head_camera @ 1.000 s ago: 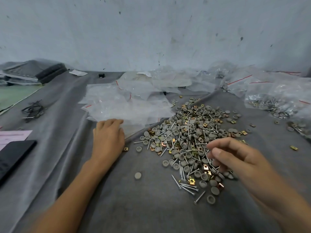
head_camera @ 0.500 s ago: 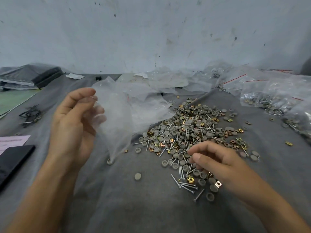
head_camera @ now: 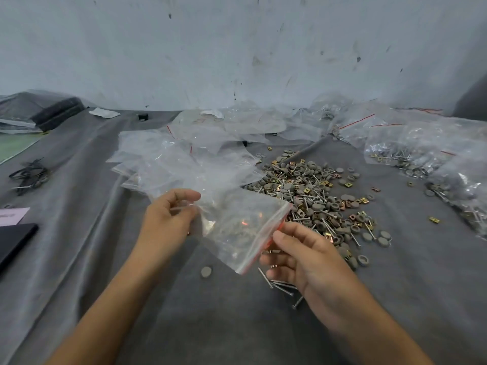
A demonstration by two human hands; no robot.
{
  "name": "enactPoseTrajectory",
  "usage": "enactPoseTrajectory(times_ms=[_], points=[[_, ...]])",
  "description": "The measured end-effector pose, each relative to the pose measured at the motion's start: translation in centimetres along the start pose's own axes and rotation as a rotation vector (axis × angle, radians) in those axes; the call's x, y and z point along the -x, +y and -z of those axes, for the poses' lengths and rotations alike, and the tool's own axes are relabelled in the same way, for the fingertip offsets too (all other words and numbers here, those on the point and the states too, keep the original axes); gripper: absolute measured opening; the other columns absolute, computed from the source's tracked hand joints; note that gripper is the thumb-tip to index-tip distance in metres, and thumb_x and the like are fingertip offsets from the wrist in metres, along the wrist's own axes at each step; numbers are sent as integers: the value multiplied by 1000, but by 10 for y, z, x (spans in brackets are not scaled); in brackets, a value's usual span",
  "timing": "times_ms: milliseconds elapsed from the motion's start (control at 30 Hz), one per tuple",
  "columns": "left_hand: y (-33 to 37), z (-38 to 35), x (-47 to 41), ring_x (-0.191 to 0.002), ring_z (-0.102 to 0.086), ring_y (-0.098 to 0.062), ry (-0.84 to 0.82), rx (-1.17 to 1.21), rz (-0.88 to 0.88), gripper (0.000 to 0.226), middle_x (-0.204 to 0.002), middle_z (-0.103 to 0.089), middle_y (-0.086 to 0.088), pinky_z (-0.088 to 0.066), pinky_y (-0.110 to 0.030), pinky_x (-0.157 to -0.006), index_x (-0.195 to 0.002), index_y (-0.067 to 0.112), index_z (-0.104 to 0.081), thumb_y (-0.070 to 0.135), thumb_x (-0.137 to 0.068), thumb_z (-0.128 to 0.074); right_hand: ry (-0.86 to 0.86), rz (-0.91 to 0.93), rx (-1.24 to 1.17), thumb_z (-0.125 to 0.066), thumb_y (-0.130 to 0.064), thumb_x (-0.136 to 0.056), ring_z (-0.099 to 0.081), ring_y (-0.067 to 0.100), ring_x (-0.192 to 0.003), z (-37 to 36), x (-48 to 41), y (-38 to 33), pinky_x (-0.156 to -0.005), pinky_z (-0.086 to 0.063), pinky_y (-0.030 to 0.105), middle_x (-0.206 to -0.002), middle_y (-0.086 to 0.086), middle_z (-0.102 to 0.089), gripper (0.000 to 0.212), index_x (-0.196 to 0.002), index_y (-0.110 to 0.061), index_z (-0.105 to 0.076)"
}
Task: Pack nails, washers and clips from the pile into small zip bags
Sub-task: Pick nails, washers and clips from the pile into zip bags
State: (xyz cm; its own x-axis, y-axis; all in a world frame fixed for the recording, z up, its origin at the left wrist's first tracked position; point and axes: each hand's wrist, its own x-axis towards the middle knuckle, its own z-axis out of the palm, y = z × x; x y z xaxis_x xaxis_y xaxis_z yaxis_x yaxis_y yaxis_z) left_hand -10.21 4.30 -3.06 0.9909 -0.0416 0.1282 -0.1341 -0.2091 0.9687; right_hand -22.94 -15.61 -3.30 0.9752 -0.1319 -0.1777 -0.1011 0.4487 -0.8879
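Fingers (head_camera: 184, 197) of left hand (head_camera: 168, 222): curled, thumb against forefinger, pinching plain corner of one clear zip bag (head_camera: 237, 227). Fingers (head_camera: 288, 237) of right hand (head_camera: 303, 262): curled, pinching same bag at its red-striped zip edge, 4 o'clock side. Bag held off cloth-covered table (head_camera: 131, 299), stretched aslant between both hands; contents not discernible.

Head view, remainder:
- Pile (head_camera: 316, 201) of nails, grey washers and brass-coloured clips at 2 o'clock of held bag, on table.
- Loose nails (head_camera: 279, 285) at 5 o'clock, partly under right hand.
- Single washer (head_camera: 206, 272) at 6 o'clock, apart from pile.
- Heap of empty bags (head_camera: 184, 159) at 11 o'clock.
- Filled bags (head_camera: 421, 154) at 2 o'clock, beyond pile, near wall (head_camera: 237, 48).
- Dark flat object (head_camera: 15, 241) at 9 o'clock frame edge; kind not discernible.
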Motion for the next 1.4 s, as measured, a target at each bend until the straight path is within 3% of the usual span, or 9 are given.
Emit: enactPoseTrajectory(times_ms=[67, 133, 200, 333, 533, 800, 1000, 1200, 1400], points=[[1, -1, 7, -106, -59, -12, 15, -392, -151, 26, -114, -64, 5, -44, -27, -96, -98, 37, -70, 12, -91, -67, 63, 25, 87, -66, -12, -93, -66, 18, -65, 1, -1, 1, -50, -53, 25, -83, 14, -72, 14, -84, -15, -76], [9, -4, 21, -125, -48, -16, 60, -590, -310, 18, -132, -56, 6, -31, -29, -107, -104, 39, -70, 27, -90, -70, 114, 37, 150, -64, -8, -96, -64, 18, -62, 0, -3, 4, -47, -51, 25, -80, 14, -72, 11, -87, -9, -71], [19, -11, 40, -109, -55, -2, -9, -534, -456, 20, -119, -60, 16, -40, -24, -100, -105, 41, -68, 49, -87, -68, 146, 50, 201, -64, -7, -96, -62, 18, -59, -2, -4, 7, -45, -50, 26, -77, 13, -71, 8, -89, -6, -68], [24, -29, 72, -87, -51, 9, -353, -535, -588, 67, -102, -47, 29, -44, -15, -73, -132, 46, -50, 76, -73, -64, 167, 95, 271, -68, -9, -93, -63, 16, -57, -5, -2, 10, -47, -50, 27, -71, 11, -70, 13, -80, -10, -67], [15, -28, 66, -64, -54, -4, -203, -702, -667, 30, -67, -51, 22, -53, -35, -59, -113, 40, -57, 39, -83, -56, 307, 283, 890, -63, -40, -75, -50, 7, -54, 4, -1, 10, -56, -43, 33, -59, -7, -61, 13, -74, -28, -60], [14, -35, 74, -61, -61, -7, -306, -676, -773, 30, -69, -61, 16, -52, -35, -48, -115, 38, -58, 38, -86, -50, 302, 261, 1307, -49, -68, -83, -60, 11, -67, 5, 2, 16, -65, -48, 35, -65, -7, -62, 44, -77, -25, -56], [16, -26, 62, -48, -49, -10, 5, -530, -755, 26, -53, -42, 13, -52, -33, -49, -105, 35, -67, 26, -83, -55, 217, 299, 1428, -55, -55, -91, -60, 12, -73, 10, 3, 11, -69, -50, 37, -72, -10, -61, 24, -92, -31, -51], [17, -23, 59, -61, -47, 0, 129, -480, -825, 31, -62, -46, 31, -49, -26, -57, -94, 24, -81, 13, -80, -56, 89, 227, 1168, -54, -88, -70, -65, 2, -67, 22, 1, -4, -55, -49, 27, -80, -16, -69, 55, -99, -42, -61], [12, -28, 59, -57, -49, -7, -39, -547, -644, 37, -52, -47, 19, -50, -28, -56, -106, 39, -72, 34, -78, -49, 378, 299, 1220, -70, -48, -88, -65, 7, -78, 75, -12, -43, -70, -53, 34, -85, -13, -70, 16, -96, -34, -68]])
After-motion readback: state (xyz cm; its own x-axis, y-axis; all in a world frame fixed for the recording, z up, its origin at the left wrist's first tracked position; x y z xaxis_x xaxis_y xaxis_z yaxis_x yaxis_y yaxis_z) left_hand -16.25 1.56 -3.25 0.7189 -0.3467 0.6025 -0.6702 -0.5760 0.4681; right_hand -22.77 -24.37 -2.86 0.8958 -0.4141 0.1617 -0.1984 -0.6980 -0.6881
